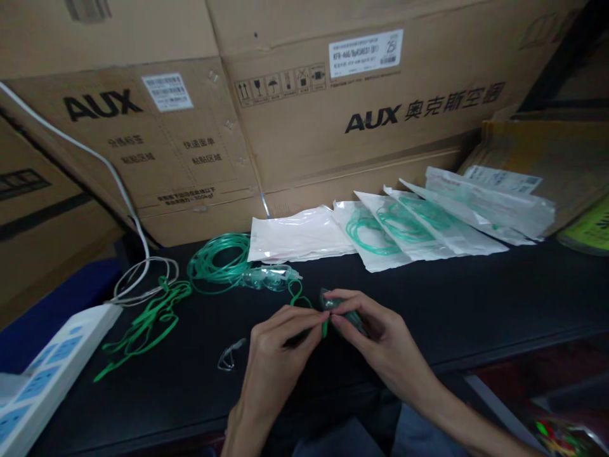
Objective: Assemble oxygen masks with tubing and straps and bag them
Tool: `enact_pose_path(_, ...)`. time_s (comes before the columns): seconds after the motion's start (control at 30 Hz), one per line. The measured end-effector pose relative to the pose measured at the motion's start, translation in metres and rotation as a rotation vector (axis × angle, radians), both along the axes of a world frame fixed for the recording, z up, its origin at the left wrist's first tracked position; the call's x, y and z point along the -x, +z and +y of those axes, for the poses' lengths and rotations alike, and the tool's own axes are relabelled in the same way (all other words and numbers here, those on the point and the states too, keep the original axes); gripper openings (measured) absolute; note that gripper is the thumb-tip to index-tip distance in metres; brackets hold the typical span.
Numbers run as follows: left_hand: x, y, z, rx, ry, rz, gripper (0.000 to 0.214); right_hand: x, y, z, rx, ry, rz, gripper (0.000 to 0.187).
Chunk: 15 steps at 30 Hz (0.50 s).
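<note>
My left hand (pixel 283 336) is closed, its thumb and forefinger pinching a green elastic strap (pixel 325 329) at the fingertips. Against it, my right hand (pixel 380 333) is closed round a clear greenish plastic mask (pixel 352 317), partly hidden behind the fingers. The fingertips of both hands meet at the mask's edge, where the strap's end is covered. Another green strap piece (pixel 297 293) curls just behind my left hand. Clear plastic parts (pixel 271 277) lie beside a coil of green tubing (pixel 216 263). Left of my left hand rests a small clear plastic piece (pixel 231 355).
A bundle of green straps (pixel 162 311) lies left, near a white power strip (pixel 61 374) and its cable. White pouches (pixel 299 235) and several pouches with coiled green tubing (pixel 375 235) line the back of the black table (pixel 451 304). Large cardboard boxes (pixel 304 146) stand behind.
</note>
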<state>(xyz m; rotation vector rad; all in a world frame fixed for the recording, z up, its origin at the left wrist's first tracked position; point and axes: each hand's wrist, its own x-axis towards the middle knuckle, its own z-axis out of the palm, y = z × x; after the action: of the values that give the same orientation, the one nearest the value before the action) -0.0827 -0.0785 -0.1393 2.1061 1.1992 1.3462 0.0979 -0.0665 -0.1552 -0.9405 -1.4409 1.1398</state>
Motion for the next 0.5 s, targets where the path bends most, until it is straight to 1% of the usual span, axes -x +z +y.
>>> enact_pose_path(0.1,0.000,0.003,-0.002,0.107,0.027,-0.012,0.019,-0.001,0.001,-0.001,0.012,0.009,0.018,0.012)
enact_pose_path(0.23,-0.003,0.007,-0.007,0.239,0.019,-0.017,0.030,0.002,-0.001,-0.004,-0.023,-0.011,0.011,0.013)
enact_pose_path(0.33,-0.006,0.007,-0.008,0.231,-0.011,0.026,0.034,0.006,-0.002,-0.006,-0.039,-0.027,0.043,0.016)
enact_pose_path(0.5,-0.008,0.004,-0.007,0.214,-0.009,0.020,0.023,0.011,-0.001,-0.007,-0.022,-0.011,0.109,0.019)
